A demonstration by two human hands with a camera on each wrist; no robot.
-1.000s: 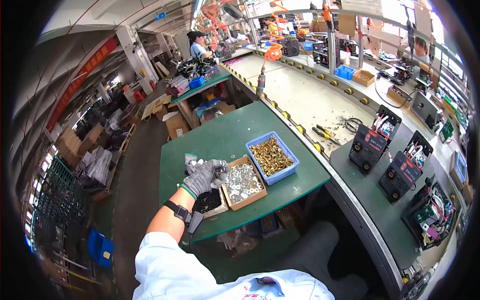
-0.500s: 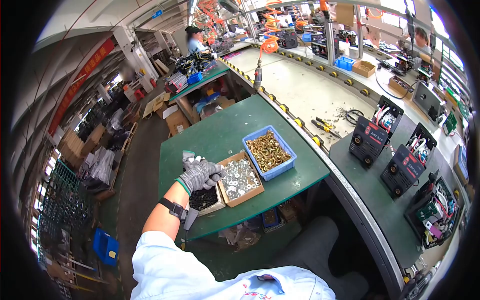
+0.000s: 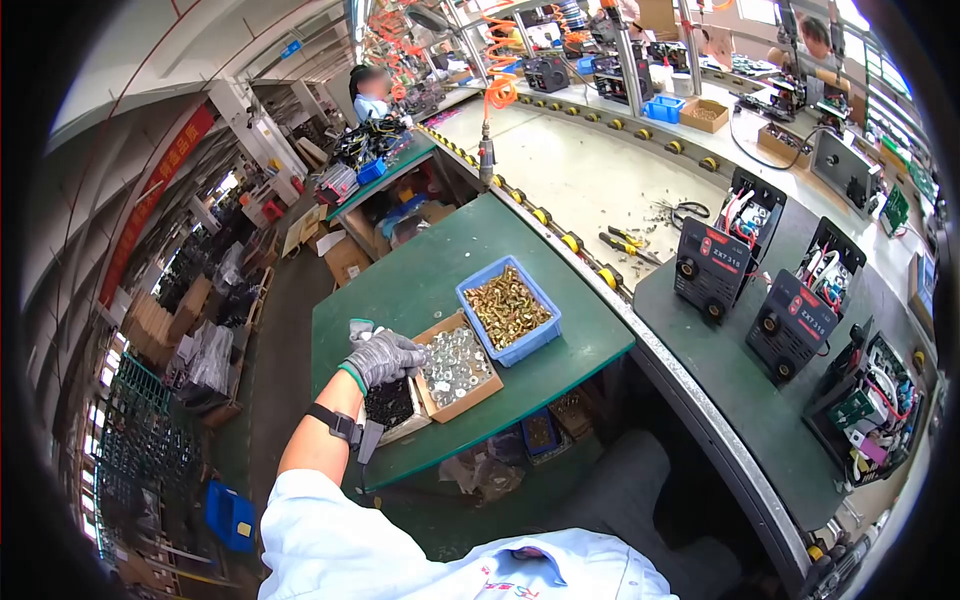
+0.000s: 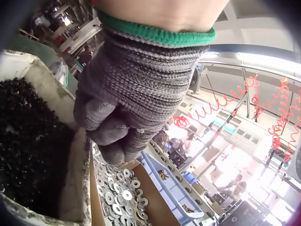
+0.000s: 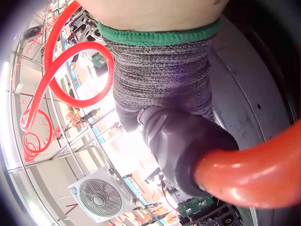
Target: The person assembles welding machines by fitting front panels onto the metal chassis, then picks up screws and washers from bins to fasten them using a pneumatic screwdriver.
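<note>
My left hand (image 3: 384, 358), in a grey knit glove with a green cuff, hangs over the seam between two boxes. One is a white-rimmed box of small black parts (image 3: 392, 402); the other is a cardboard box of metal washers (image 3: 458, 362). In the left wrist view its fingers (image 4: 112, 132) curl inward above the washers, and whatever lies within them is hidden. My right hand (image 5: 162, 77), gloved alike, grips a dark air tool (image 5: 181, 141) with a thick orange hose (image 5: 249, 172). Its fingers are mostly hidden, and the head view does not include this hand.
A blue bin of brass-coloured fasteners (image 3: 510, 312) stands beside the washers on the green table (image 3: 430, 265). Another glove (image 3: 358, 328) lies behind my left hand. To the right are a roller-edged line (image 3: 570, 243), yellow-handled pliers (image 3: 628, 240) and several black machines (image 3: 712, 270).
The head view has turned slightly, shifting the table and bins left. My left hand stays by the washer box, its fingertips near the box's left edge.
</note>
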